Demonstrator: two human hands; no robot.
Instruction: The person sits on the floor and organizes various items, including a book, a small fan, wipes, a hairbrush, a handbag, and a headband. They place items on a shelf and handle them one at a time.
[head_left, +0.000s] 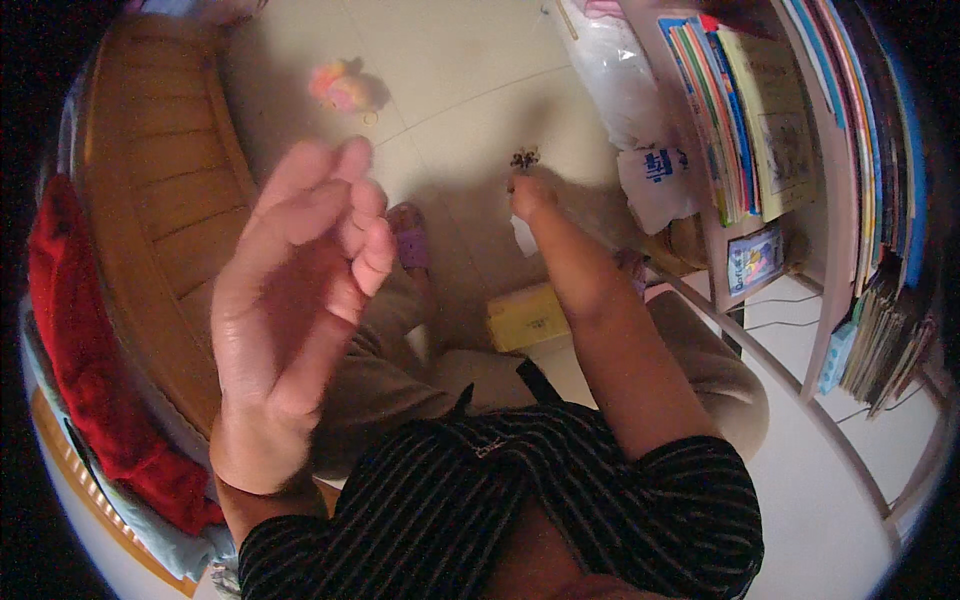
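My left hand (307, 277) is raised close to the camera, palm up with curled fingers and nothing seen in it. Lower down and to the right, my right hand (532, 196) is closed over a small dark ornate item (524, 157), whose top sticks out beyond the fingers; its kind is unclear. A white piece (523, 235), perhaps paper, shows just under that hand. On the tiled floor (465, 45) lies a blurred pink, orange and yellow object (343, 86) with a small ring beside it.
A wooden bench (169, 135) stands at left, with a red cloth (97, 360) beside it. At right are shelves of books (772, 127) and white plastic bags (656, 187). A yellow box (529, 316) sits on the floor between my legs, near a purple shoe (411, 238).
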